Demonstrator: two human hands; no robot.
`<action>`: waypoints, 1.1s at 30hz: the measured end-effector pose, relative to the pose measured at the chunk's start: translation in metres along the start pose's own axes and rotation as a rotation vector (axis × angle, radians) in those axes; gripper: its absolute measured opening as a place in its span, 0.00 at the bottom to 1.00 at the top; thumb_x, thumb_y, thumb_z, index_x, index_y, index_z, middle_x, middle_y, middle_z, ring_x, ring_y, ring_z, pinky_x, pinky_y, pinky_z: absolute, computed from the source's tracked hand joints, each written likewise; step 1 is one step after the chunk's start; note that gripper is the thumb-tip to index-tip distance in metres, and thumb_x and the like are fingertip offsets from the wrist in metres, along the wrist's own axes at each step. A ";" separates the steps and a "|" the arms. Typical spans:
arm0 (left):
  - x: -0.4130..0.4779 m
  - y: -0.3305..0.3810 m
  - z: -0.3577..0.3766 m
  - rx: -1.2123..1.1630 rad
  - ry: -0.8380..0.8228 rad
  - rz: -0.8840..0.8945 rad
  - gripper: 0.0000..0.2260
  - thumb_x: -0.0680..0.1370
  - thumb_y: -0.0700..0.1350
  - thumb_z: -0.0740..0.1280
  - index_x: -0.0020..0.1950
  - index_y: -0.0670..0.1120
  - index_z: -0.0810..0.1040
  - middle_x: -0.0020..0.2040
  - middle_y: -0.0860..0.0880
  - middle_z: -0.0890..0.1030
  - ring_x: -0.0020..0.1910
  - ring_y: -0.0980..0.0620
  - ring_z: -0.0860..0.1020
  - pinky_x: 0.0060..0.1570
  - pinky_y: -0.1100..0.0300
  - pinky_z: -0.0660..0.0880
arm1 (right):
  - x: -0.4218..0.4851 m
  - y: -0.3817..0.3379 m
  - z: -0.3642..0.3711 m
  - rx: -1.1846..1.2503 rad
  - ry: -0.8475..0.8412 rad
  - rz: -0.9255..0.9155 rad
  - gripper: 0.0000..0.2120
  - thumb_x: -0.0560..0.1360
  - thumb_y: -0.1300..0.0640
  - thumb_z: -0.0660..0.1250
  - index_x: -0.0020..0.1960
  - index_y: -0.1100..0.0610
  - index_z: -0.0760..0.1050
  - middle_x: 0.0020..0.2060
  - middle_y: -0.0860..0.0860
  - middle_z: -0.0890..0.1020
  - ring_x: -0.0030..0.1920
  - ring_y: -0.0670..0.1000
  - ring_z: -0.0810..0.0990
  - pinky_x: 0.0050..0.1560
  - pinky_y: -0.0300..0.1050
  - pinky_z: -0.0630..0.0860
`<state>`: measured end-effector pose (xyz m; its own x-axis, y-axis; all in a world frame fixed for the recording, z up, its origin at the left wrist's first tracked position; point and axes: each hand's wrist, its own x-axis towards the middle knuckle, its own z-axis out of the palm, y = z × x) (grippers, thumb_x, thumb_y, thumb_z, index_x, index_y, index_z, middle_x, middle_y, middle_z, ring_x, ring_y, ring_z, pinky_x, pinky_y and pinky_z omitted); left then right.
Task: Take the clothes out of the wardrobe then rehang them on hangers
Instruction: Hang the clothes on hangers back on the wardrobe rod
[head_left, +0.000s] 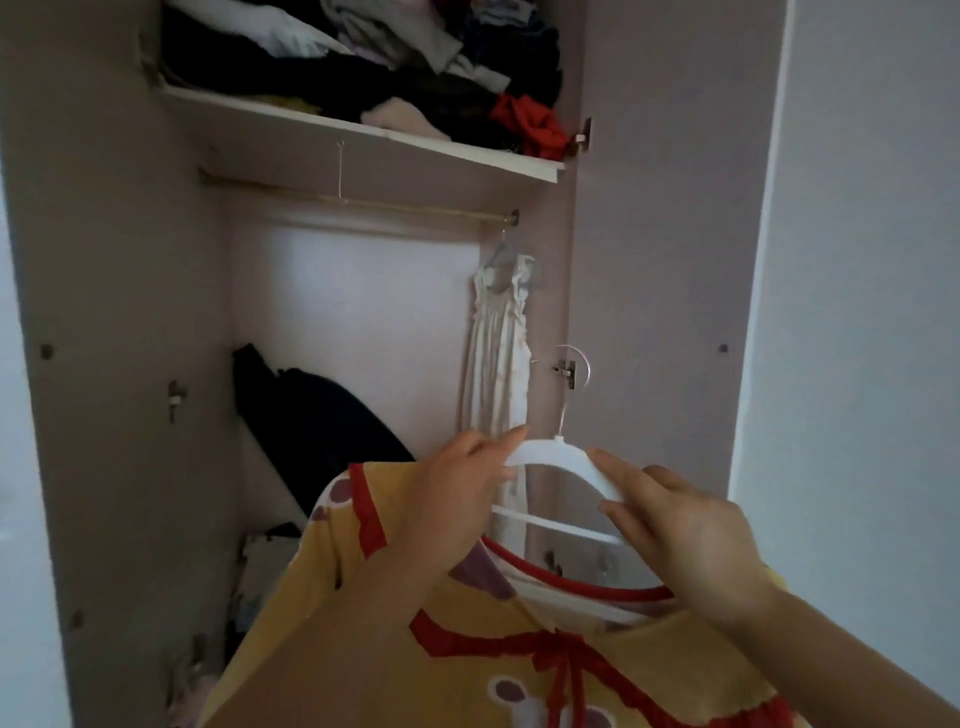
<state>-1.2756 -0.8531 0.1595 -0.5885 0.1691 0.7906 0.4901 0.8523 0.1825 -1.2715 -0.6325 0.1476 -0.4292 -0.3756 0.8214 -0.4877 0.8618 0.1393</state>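
A white plastic hanger (558, 453) with a metal hook is held up in front of the open wardrobe (130, 312). My left hand (457, 499) grips its left shoulder and my right hand (680, 540) grips its right shoulder. A yellow garment (467, 649) with red trim and a red bow hangs around the hanger's lower part, its red neckline just under the crossbar. A white dress (498, 364) hangs on a hanger from the rail (363, 205) at the far right.
The upper shelf (363, 135) carries a heap of folded and crumpled clothes, dark, white and red. A dark garment (311, 415) slumps against the wardrobe's back lower left. An open door panel (675, 260) stands to the right, a wall beyond it.
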 end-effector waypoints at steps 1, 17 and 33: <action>0.010 -0.013 0.004 -0.013 0.019 0.007 0.20 0.80 0.42 0.61 0.71 0.56 0.67 0.50 0.50 0.75 0.42 0.56 0.71 0.44 0.61 0.73 | 0.014 0.004 0.015 0.016 0.008 -0.013 0.19 0.74 0.49 0.63 0.65 0.47 0.69 0.31 0.45 0.76 0.23 0.45 0.72 0.21 0.32 0.61; 0.206 -0.262 0.109 0.001 0.072 -0.089 0.19 0.81 0.47 0.58 0.72 0.56 0.65 0.48 0.55 0.68 0.49 0.54 0.72 0.49 0.63 0.70 | 0.248 0.050 0.260 -0.041 0.071 -0.174 0.20 0.76 0.47 0.53 0.63 0.51 0.71 0.33 0.47 0.75 0.26 0.49 0.74 0.17 0.40 0.65; 0.395 -0.373 0.206 -0.027 0.021 -0.128 0.24 0.80 0.41 0.58 0.75 0.50 0.57 0.73 0.51 0.62 0.72 0.52 0.60 0.70 0.59 0.59 | 0.478 0.147 0.388 -0.297 -0.028 -0.055 0.20 0.81 0.51 0.51 0.73 0.47 0.55 0.54 0.52 0.72 0.53 0.54 0.75 0.38 0.44 0.70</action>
<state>-1.8233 -1.0023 0.2836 -0.6340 0.0498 0.7717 0.4297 0.8524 0.2980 -1.8431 -0.8175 0.3462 -0.4309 -0.4302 0.7932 -0.2692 0.9003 0.3421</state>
